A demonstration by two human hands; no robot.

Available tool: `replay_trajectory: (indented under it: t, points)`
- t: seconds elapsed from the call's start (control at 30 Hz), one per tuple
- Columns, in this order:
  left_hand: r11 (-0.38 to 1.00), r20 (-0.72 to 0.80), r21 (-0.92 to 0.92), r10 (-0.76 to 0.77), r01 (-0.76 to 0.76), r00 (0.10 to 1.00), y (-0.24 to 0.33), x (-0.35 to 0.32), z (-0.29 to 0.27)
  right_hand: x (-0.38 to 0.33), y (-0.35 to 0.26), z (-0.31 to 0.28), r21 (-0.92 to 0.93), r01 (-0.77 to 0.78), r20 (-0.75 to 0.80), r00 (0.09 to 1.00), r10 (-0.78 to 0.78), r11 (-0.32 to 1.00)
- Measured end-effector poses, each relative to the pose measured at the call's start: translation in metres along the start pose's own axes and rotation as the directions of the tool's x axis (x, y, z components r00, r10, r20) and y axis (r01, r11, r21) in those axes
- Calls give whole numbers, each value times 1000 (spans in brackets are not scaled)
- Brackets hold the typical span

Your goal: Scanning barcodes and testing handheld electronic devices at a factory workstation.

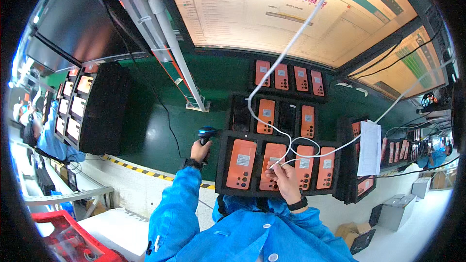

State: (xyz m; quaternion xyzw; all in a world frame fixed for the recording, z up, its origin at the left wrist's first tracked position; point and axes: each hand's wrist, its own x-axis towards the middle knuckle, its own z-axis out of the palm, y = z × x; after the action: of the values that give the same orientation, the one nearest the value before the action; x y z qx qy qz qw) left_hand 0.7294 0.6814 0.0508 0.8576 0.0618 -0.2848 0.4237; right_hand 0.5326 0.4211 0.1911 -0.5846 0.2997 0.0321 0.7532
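While the left hand [199,151] grips a scanner [207,130] near mid-frame, the right hand [285,180] pinches a cable [249,101] over orange phones [241,161] at lower centre, slotted in a black tray [222,164] apparently to keep them apart.

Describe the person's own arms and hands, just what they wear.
The left sleeve and right sleeve are loose and bright blue. The left hand and right hand are ungloved, each with a black wristband. A slim white item, perhaps a pen, shows on the left sleeve.
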Motion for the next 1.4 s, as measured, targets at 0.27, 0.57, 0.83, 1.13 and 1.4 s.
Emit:
replay_trajectory:
  t: [0.27,0.57,0.83,1.13,1.4]
  points:
    - [979,323,-202,43,24,945,92,-195,-42,19,-23,36,43,74,138,987,-79,996]
    - [990,205,5,138,-142,969,104,-213,-14,30,-9,50,-7,150,157,977,-147,989]
    - [995,251,-100,52,-28,966,105,-218,-25,22,-17,59,9,189,250,950,-185,982]
    - [966,-413,42,249,-254,876,12,-117,-24,35,2,82,-197,271,33,962,-270,942]
    - [916,-554,249,402,-315,729,-62,0,24,45,0,106,-425,393,93,915,-392,815]
